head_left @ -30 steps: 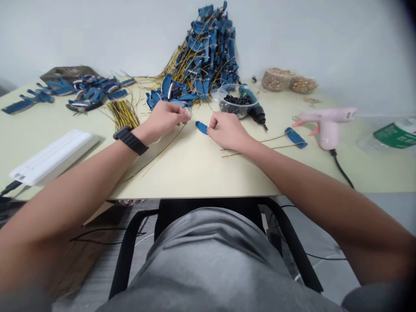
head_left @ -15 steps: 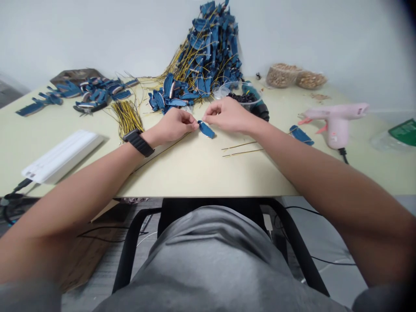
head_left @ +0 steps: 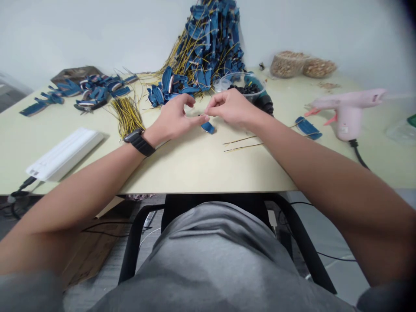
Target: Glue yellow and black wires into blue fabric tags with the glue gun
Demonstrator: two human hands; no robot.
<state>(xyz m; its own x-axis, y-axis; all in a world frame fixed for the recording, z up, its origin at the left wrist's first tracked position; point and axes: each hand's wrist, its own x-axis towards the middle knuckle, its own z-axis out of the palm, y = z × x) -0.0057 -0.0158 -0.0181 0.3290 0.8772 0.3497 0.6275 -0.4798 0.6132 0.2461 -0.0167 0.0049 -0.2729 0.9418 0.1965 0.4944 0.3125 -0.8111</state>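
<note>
A small blue piece [head_left: 208, 128] hangs just above the table under my fingertips, its upper end partly hidden by them. My right hand [head_left: 231, 107] is closed in a pinch at that upper end. My left hand [head_left: 175, 116], with a black watch on the wrist, has its thumb stretched out to the right hand's fingertips. Its index finger is curled and stands apart from the thumb. Close to my right forearm lies another blue piece [head_left: 308, 128] with thin yellow-and-black wires [head_left: 242, 147] running leftward beneath the arm.
A tall heap of wired blue pieces [head_left: 212, 41] leans at the wall. Left are a wire bundle [head_left: 128, 117], a white power box [head_left: 65, 154] and loose blue pieces [head_left: 97, 91]. A bowl of black parts [head_left: 248, 89], tubs of pellets [head_left: 287, 65] and a pink glue gun [head_left: 349, 110] stand right.
My left index finger has lifted away from the thumb, and the left thumb has reached further right. My right hand keeps its pinch. The whole view has shifted slightly.
</note>
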